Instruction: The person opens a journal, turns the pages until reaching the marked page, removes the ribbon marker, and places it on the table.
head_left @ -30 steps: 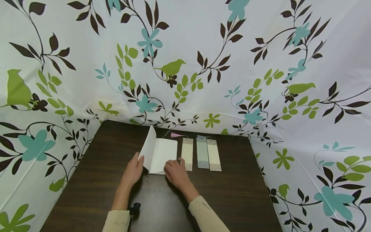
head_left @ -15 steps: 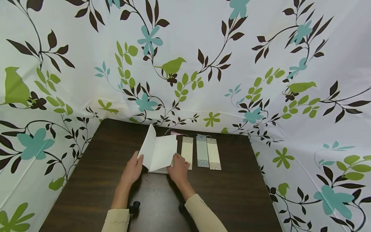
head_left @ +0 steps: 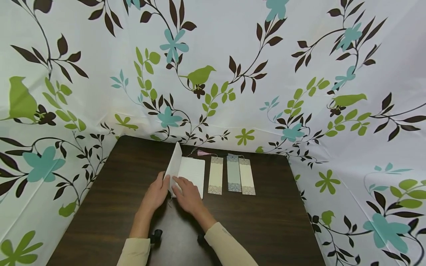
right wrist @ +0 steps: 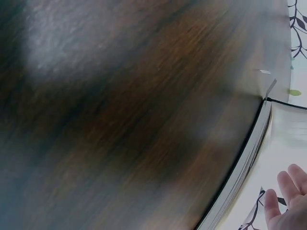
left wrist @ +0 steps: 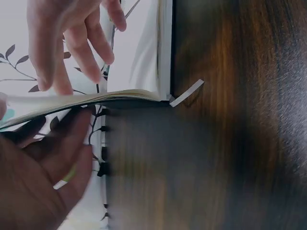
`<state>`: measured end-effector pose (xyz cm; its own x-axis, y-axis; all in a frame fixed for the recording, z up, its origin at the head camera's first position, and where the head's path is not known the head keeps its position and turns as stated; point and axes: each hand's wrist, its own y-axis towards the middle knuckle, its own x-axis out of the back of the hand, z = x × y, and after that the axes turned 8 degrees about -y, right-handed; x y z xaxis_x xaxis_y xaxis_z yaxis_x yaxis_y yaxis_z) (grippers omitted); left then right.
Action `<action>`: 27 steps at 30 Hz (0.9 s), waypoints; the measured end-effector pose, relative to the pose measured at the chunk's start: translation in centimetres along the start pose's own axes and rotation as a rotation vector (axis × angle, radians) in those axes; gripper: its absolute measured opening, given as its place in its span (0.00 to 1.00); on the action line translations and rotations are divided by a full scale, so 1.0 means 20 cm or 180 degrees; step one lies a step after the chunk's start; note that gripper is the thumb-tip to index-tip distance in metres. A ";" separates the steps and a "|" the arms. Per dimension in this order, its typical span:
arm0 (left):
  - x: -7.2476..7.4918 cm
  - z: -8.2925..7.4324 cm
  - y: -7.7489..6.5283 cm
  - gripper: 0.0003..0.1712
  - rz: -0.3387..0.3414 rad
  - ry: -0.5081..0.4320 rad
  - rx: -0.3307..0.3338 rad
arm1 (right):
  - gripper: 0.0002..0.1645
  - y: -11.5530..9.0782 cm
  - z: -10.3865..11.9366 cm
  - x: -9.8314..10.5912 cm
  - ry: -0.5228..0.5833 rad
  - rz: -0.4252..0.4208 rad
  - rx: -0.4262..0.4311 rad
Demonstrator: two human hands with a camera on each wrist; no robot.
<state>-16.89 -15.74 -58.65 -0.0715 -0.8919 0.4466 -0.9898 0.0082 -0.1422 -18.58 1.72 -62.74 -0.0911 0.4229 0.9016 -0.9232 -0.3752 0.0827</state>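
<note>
An open notebook point(head_left: 194, 173) with white pages lies on the dark table, its left side lifted nearly upright. My left hand point(head_left: 154, 195) holds that raised side at its outer edge; in the left wrist view its fingers point(left wrist: 72, 153) lie behind the dark cover. My right hand point(head_left: 188, 195) is over the near part of the notebook, fingers reaching toward the raised pages. Those fingers look straight and apart in the left wrist view, on the page side. A thin ribbon point(left wrist: 187, 93) sticks out at the bottom of the spine.
Right of the notebook lie a cream bookmark point(head_left: 215, 175), a blue-green bookmark point(head_left: 234, 173) and another cream bookmark point(head_left: 247, 177). A pink tassel point(head_left: 203, 152) lies behind the notebook's right page. Patterned cloth point(head_left: 213, 74) hangs around the wooden table point(head_left: 266, 229).
My right hand has lifted a leaf from the right side and turned it over to the left, moving from the lower right corner toward the raised side. My left hand still holds that side.
</note>
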 end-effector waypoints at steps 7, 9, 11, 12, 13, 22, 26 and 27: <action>-0.03 -0.04 -0.01 0.55 0.0051 0.0449 0.0213 | 0.31 -0.02 0.01 0.03 -0.0195 -0.0014 -0.0019; -0.03 -0.04 -0.02 0.52 -0.0001 0.0472 0.0169 | 0.30 -0.02 0.00 0.04 -0.0202 0.0011 -0.0002; -0.04 -0.03 -0.01 0.45 -0.0079 0.0507 0.0085 | 0.30 -0.02 -0.01 0.04 -0.0200 0.0030 0.0023; -0.04 -0.03 -0.01 0.41 -0.0114 0.0517 0.0042 | 0.30 -0.02 -0.02 0.04 -0.0210 0.0039 0.0034; -0.04 -0.02 -0.01 0.38 -0.0148 0.0524 -0.0001 | 0.30 -0.02 -0.03 0.05 -0.0237 0.0051 0.0040; -0.04 -0.01 -0.01 0.31 -0.0205 0.0477 -0.0077 | 0.29 -0.04 -0.22 0.07 -0.1046 0.0328 0.0058; -0.03 -0.01 -0.01 0.31 -0.0174 0.0444 -0.0073 | 0.34 -0.04 -0.29 0.09 -0.1114 0.0530 0.0144; -0.03 -0.01 -0.01 0.30 -0.0169 0.0436 -0.0066 | 0.35 -0.04 -0.30 0.10 -0.1112 0.0567 0.0173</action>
<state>-16.71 -15.04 -58.73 -0.0337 -0.8212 0.5696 -0.9949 -0.0268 -0.0974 -20.32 7.85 -63.62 -0.1068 0.0445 0.9933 -0.8825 -0.4644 -0.0741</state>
